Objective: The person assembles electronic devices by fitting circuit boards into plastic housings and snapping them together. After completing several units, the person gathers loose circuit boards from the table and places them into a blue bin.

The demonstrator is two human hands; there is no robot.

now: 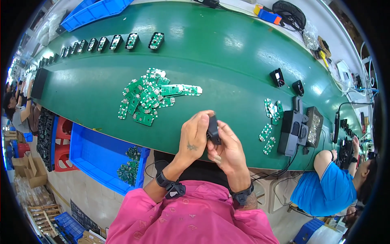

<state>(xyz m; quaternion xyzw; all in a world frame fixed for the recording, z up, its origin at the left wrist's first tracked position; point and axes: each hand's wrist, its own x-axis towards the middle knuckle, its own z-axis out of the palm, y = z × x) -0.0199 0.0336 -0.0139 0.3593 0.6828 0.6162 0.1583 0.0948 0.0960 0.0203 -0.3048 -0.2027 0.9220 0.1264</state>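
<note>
Between my two hands, just over the near edge of the green table (219,77), is a small black plastic housing (213,130). My left hand (195,136) is closed around its left side. My right hand (228,146) grips it from the right, with the thumb and fingers bent against it. What lies inside the housing is turned away and hidden. Beyond my left hand lies a loose pile of green circuit boards (146,95). A smaller group of boards (273,112) is spread to the right.
Black housings with boards (156,41) stand in a row along the far left. Two black housings (278,77) sit at the right, beyond a grey-black device (290,130) with cables. A blue bin (101,158) holds boards at lower left. A person in blue (329,189) sits at right.
</note>
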